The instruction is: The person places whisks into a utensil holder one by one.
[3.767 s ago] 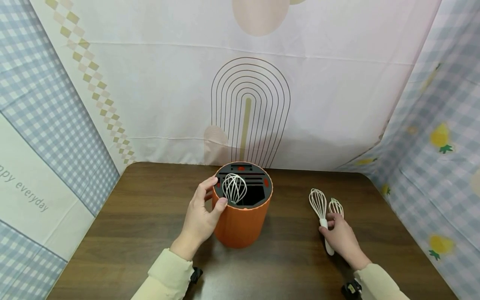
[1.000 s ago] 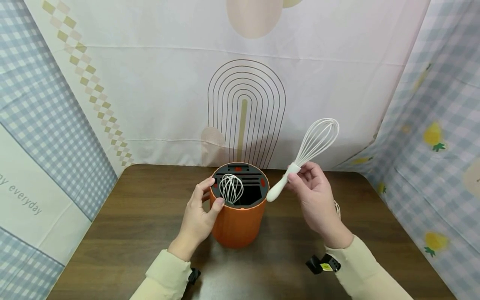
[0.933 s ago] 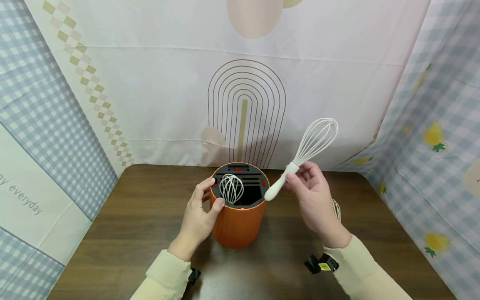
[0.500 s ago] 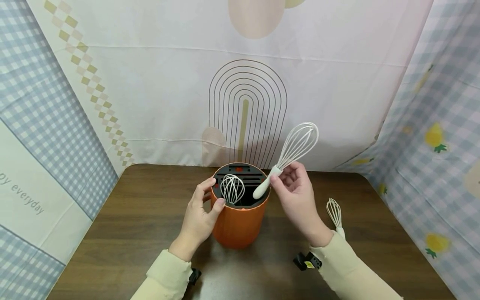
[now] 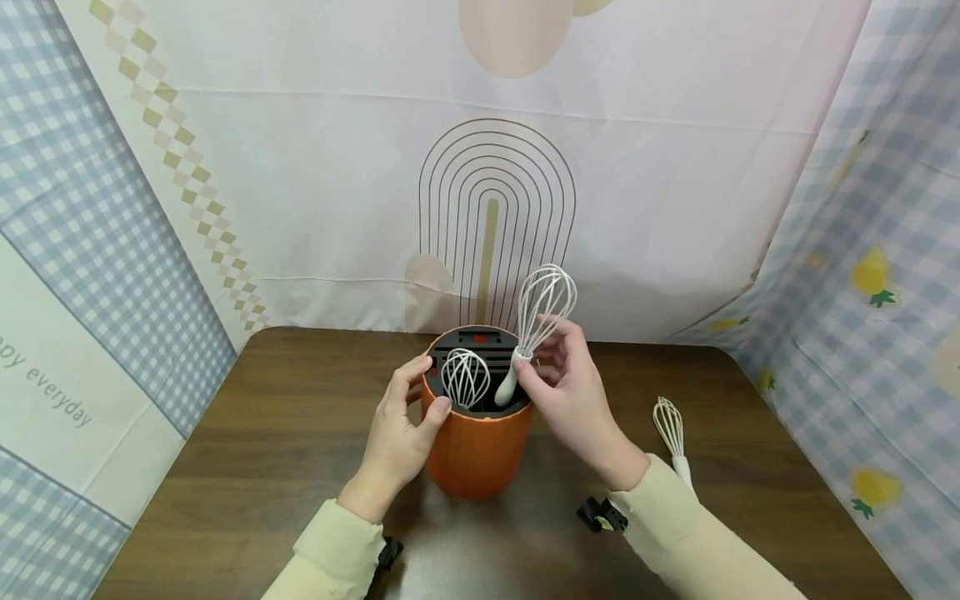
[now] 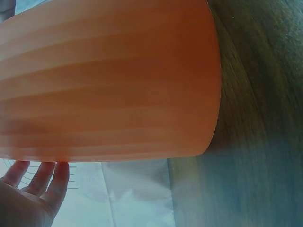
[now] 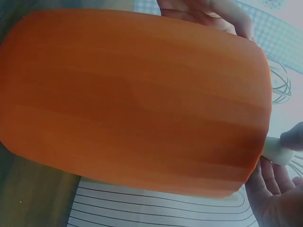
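An orange utensil holder (image 5: 476, 458) with a dark slotted insert stands upright on the table. My left hand (image 5: 401, 429) grips its left side at the rim, thumb in front and fingers behind. Between thumb and fingers, my right hand (image 5: 573, 400) pinches a white whisk (image 5: 546, 304) near the top of its handle. That whisk is wire-end up and slightly tilted, its handle tip at the holder's large opening; the right wrist view shows the handle (image 7: 277, 151) right at the rim. A smaller whisk (image 5: 465, 377) sits in the holder, wires showing above the insert.
Another small whisk (image 5: 670, 429) lies on the brown wooden table (image 5: 315, 400) to the right, partly behind the right sleeve (image 5: 675, 525). A pale printed cloth (image 5: 337, 192) hangs behind the table, with blue checked cloths on both sides.
My right hand has lifted the larger whisk from the table at right, carried it left and brought its handle over the holder, turning it more upright. The left hand stays on the holder.
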{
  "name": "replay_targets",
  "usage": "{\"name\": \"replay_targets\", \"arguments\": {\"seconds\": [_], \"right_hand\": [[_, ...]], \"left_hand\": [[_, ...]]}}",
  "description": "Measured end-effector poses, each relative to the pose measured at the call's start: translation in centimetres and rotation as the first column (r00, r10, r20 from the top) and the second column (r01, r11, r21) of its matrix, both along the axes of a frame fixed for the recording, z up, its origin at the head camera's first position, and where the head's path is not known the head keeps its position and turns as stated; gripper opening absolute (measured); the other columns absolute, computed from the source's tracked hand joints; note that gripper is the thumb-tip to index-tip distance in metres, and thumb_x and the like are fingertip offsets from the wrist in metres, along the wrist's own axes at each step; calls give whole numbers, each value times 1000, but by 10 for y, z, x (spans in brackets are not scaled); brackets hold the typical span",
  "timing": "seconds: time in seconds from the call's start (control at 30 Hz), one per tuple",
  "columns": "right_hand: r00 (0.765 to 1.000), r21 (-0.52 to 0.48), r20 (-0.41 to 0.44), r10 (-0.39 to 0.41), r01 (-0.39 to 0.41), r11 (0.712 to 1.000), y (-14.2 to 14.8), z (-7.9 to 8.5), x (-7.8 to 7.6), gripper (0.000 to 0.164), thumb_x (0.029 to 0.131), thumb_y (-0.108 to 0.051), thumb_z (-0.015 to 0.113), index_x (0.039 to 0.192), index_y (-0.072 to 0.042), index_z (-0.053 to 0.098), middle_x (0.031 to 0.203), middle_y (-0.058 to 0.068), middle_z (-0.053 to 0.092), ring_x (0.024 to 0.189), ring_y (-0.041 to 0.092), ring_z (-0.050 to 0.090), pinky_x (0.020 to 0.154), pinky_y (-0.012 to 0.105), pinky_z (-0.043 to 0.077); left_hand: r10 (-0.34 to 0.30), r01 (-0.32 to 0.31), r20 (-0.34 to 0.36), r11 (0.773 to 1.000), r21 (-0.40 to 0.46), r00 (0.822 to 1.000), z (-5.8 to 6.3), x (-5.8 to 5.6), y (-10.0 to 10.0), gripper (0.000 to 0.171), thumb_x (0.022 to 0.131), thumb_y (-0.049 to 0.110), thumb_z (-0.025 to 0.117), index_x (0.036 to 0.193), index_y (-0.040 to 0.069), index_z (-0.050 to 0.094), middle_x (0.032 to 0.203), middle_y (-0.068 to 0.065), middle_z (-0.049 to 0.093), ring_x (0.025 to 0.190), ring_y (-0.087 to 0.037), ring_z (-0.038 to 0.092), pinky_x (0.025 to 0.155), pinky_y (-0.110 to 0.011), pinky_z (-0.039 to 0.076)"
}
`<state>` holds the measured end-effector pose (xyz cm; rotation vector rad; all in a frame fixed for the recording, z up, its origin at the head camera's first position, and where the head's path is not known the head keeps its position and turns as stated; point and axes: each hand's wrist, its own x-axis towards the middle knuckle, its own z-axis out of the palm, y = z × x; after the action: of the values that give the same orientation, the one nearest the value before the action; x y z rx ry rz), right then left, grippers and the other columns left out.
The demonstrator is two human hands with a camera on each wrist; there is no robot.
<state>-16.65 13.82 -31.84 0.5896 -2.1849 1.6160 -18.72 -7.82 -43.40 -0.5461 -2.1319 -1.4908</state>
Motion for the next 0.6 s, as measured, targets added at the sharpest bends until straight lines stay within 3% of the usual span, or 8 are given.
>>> {"name": "replay_targets", "arguments": {"seconds": [0.33,0.6], "right_hand": [[1000,105,-17,4,-2,995,-10,5,-1,53,87,7,64,132,4,38,102,21,58,93,30,62,75,38,57],[999,173,-54,4,5,985,-4,-22,-23,60,85,1,70,135,-8,38,101,12,63,88,18,64,73,32,57]], "left_hand": [[4,-4,11,1000,-6,1000,3,2,0,54,91,32,63,140,23,44,145,4,44,121,-18,52,96,-43,48],[1,-1,14,1000,2,1000,2,1,0,53,91,32,63,140,24,44,145,4,44,122,-17,51,97,-44,47]]}}
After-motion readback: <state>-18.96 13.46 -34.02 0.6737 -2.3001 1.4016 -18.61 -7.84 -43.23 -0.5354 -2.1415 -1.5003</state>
